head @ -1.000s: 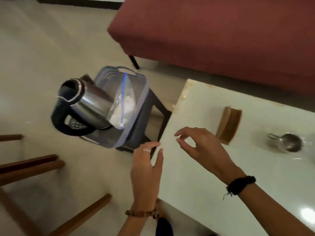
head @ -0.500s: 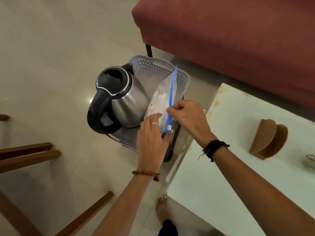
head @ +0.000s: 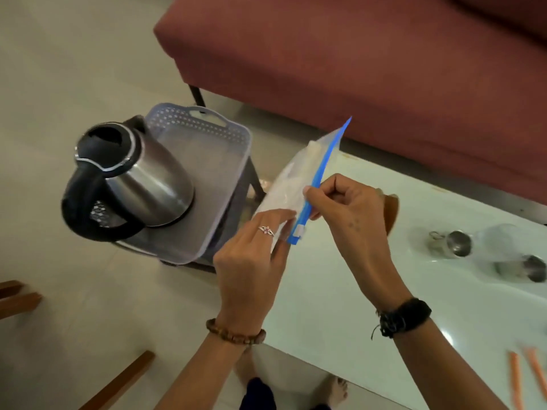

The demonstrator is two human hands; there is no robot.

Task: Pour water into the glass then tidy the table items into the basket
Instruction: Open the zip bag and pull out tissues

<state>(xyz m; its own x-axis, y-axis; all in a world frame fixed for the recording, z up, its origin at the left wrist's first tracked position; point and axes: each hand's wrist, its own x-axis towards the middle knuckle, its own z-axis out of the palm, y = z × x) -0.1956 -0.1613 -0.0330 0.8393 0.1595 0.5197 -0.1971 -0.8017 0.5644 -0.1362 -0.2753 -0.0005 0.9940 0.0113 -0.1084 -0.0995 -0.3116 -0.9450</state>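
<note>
We hold a clear zip bag with a blue seal strip (head: 299, 187) above the white tabletop (head: 340, 291) edge, beside the grey perforated plastic basket (head: 233, 161). Our left hand (head: 251, 261) fingers press its side, our right hand (head: 346, 211) fingers pinch the strip. A steel kettle with a black handle (head: 133, 179) stands in the basket.

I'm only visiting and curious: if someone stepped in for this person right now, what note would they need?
Left hand: holds the lower side of the zip bag.
Right hand: pinches the bag's blue zip strip.
The bag is in the air between the basket and the table, not in the basket.
Done: the kettle stands in the basket.
Left: the bag, plus what remains on the table: a metal cup, a clear glass item lying beside it, a brown wooden piece and orange sticks. Whether water was poured cannot be told.
</note>
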